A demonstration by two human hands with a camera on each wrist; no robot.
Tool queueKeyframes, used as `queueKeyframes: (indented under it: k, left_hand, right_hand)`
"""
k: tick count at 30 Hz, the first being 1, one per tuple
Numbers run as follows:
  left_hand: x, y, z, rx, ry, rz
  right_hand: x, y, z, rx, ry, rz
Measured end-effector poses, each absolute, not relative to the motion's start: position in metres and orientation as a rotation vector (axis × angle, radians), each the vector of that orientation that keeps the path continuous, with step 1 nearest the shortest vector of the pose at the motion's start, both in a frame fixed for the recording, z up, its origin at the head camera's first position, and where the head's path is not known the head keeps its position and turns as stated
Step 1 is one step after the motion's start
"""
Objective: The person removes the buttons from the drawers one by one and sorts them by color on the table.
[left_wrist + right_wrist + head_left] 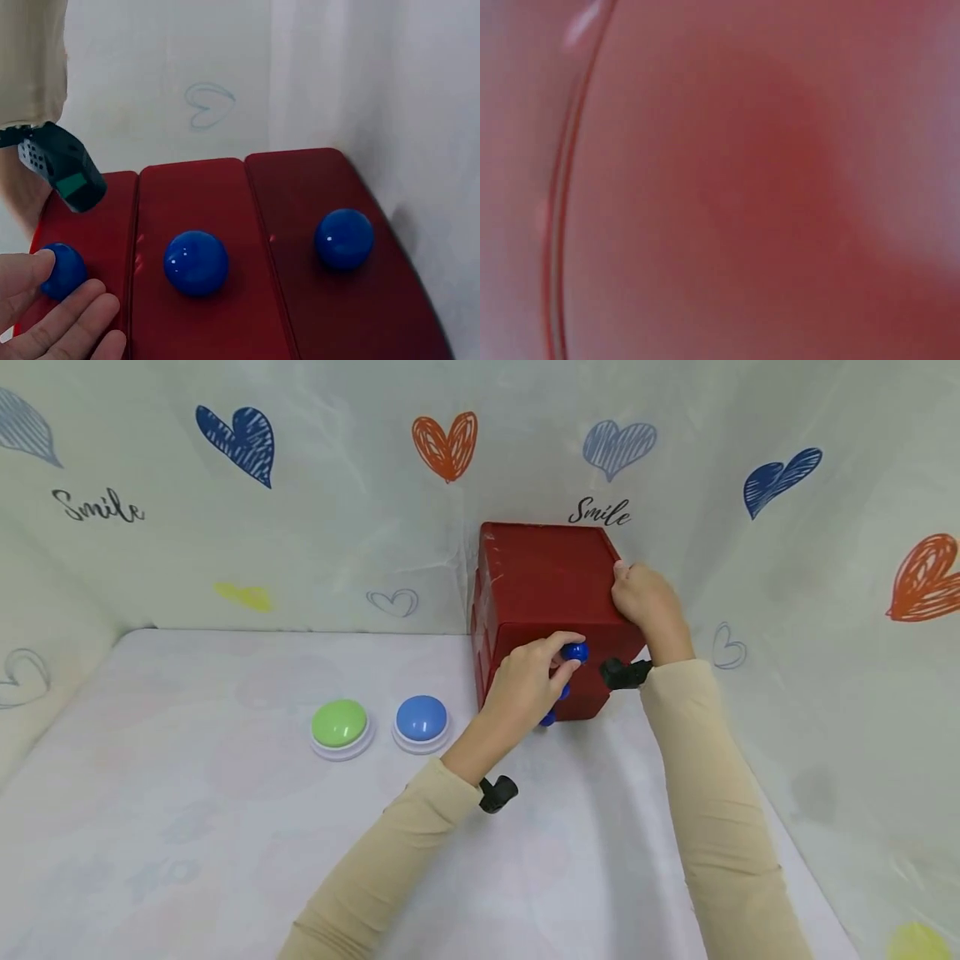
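A red drawer box (551, 572) stands on the white table against the back wall. Its front carries three round blue knobs, one per drawer. My left hand (521, 681) pinches the top knob (575, 652) between thumb and fingers. In the left wrist view that same knob (66, 274) sits at the fingertips, beside the middle knob (196, 262) and the bottom knob (344, 238). All three drawer fronts lie level with one another. My right hand (647, 602) grips the box's upper right edge, thumb on top, its other fingers hidden. Blurred red surface (765, 165) fills the right wrist view.
Left of the box, a green push button (339, 723) and a blue push button (422, 718) sit on white bases. A pale wall sheet (337, 527) with printed hearts hangs close behind the box and along its right.
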State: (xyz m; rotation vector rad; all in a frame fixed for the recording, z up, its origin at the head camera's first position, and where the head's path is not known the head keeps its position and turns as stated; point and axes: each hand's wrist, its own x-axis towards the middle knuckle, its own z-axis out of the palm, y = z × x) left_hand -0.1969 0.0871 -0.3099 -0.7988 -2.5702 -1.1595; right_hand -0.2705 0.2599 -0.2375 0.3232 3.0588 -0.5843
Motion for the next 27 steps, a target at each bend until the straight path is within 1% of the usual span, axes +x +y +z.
queueKeyframes:
  k: [9,15,27]
  left_hand:
    - [-0.1981,0.0849,-0.3105,-0.794,-2.549,-1.160]
    - [-0.1976,0.0861,-0.3103,-0.798,-2.538,-1.179]
    - [-0.1985,0.0809,-0.3130,-0.867,-2.519,-1.240]
  right_hand:
    - [-0.2755,0.2593,-0.2366,0.289,3.045,-0.525]
    - [-0.2730,0.2615,-0.2341,0.254,3.016,-0.498]
    - [-0.2733,0.2603,-0.2392,0.322,3.078,-0.520]
